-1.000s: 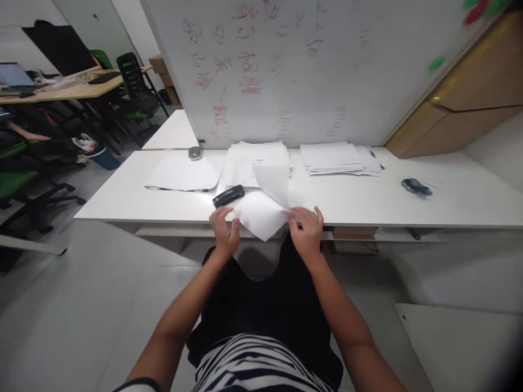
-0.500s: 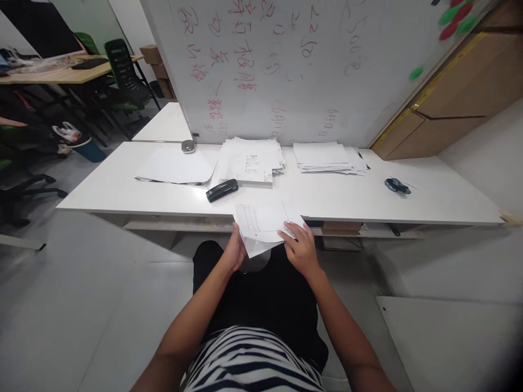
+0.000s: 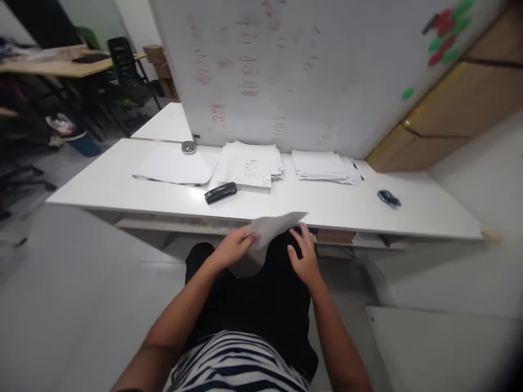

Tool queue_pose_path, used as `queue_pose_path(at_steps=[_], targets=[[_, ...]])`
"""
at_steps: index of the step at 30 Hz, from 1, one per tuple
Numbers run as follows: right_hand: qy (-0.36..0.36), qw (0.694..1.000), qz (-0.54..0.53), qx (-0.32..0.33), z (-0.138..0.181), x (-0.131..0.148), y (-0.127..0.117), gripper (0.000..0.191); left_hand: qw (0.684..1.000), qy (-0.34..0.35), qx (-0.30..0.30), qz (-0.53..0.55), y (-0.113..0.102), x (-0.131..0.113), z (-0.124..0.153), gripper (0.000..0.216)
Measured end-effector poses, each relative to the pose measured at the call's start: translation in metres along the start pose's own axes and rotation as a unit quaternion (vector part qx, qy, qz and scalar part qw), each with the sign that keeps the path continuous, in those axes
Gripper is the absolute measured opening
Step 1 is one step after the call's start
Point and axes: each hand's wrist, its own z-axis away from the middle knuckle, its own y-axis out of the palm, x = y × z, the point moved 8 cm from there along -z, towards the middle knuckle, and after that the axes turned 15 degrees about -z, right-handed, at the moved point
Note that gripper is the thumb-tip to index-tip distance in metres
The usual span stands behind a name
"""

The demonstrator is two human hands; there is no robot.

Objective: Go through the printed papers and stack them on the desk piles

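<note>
My left hand grips the sheets of paper by their left end, above my lap at the desk's front edge. The paper is tilted and curls toward the right. Just right of it, my right hand has its fingers apart, close to the paper's right edge; whether a fingertip touches it I cannot tell. A black stapler lies on the desk beyond my left hand. Behind it sits a stack of printed papers, with a second paper stack to the right.
A white desk spans the front, with a shelf under it. On it are loose white sheets, a grey rounded object and a dark blue object. A whiteboard and cardboard boxes stand behind.
The paper has turned from lying face up between both hands to a steep tilt. My left hand has shifted its hold, and my right hand has come off the paper's face.
</note>
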Motion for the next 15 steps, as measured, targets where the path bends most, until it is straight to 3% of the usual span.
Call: queue_pose_path(at_steps=[3, 6, 8, 10, 13, 15], targets=[[0.035, 0.982, -0.119, -0.141, -0.015, -0.007, -0.042, 0.090, 0.982, 0.156, 0.039, -0.099, -0.005, -0.062, -0.007, 0.031], [0.015, 0.965, -0.185, -0.183, -0.041, 0.001, -0.072, 0.102, 0.968, 0.213, 0.010, -0.133, -0.017, -0.086, -0.025, 0.038], [0.020, 0.957, -0.215, -0.193, -0.053, 0.001, -0.080, 0.101, 0.968, 0.215, -0.051, -0.121, -0.026, -0.080, -0.040, 0.035], [0.062, 0.941, -0.261, -0.208, -0.059, -0.012, -0.074, 0.087, 0.970, 0.186, -0.121, -0.098, -0.031, -0.060, -0.055, 0.031], [0.147, 0.915, -0.309, -0.215, -0.062, -0.040, -0.042, 0.054, 0.972, 0.102, -0.199, -0.070, -0.032, -0.020, -0.066, 0.033], [0.169, 0.916, -0.305, -0.198, -0.064, -0.049, -0.017, 0.041, 0.969, 0.047, -0.236, -0.053, -0.034, 0.001, -0.065, 0.035]])
